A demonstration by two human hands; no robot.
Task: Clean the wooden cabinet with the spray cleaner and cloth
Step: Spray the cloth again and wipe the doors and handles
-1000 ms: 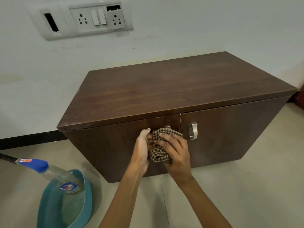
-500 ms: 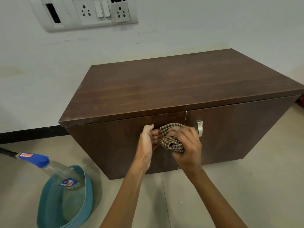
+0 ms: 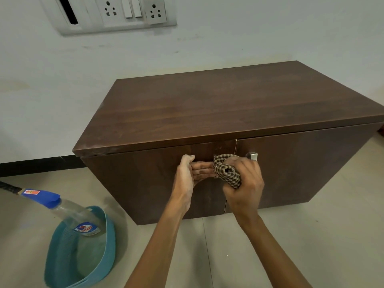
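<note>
A dark brown wooden cabinet (image 3: 207, 109) with two doors stands on the floor against a white wall. In front of its left door, my right hand (image 3: 245, 183) is closed around a bunched brown-and-cream checked cloth (image 3: 227, 170). My left hand (image 3: 188, 175) is just left of it, fingers curled and touching the cloth's edge. A metal door handle (image 3: 253, 156) shows just above my right hand. The spray cleaner bottle (image 3: 68, 210), clear with a blue top, lies tilted in a teal basket (image 3: 108, 235) at the lower left.
A switch and socket panel (image 3: 116, 11) is on the wall above. A black skirting strip (image 3: 37, 165) runs along the wall's foot on the left. Pale floor tiles (image 3: 311, 246) spread in front of the cabinet.
Both hands with the cloth have risen a little toward the top of the left door, and the cloth is bunched tighter in my right hand. The camera has shifted.
</note>
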